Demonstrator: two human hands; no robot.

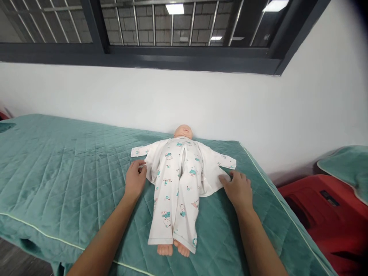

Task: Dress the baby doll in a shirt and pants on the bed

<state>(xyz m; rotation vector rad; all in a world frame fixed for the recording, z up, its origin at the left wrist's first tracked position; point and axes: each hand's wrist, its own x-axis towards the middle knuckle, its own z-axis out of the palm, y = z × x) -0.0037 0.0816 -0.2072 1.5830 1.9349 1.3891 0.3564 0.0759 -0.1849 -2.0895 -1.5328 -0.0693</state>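
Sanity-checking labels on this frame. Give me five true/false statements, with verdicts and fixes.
1. The doll's head is at the wall side. True.
2. The right hand covers the doll's face. False: it is at the edge of the white top.
3. The doll's feet show below the trousers. True.
4. The cover under the doll is plain yellow. False: it is green and quilted.
5. The left hand is at the top's opposite side. True.

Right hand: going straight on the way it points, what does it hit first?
Probably the sleeve just beyond the right hand; depth is unclear, so it might pass slightly above.
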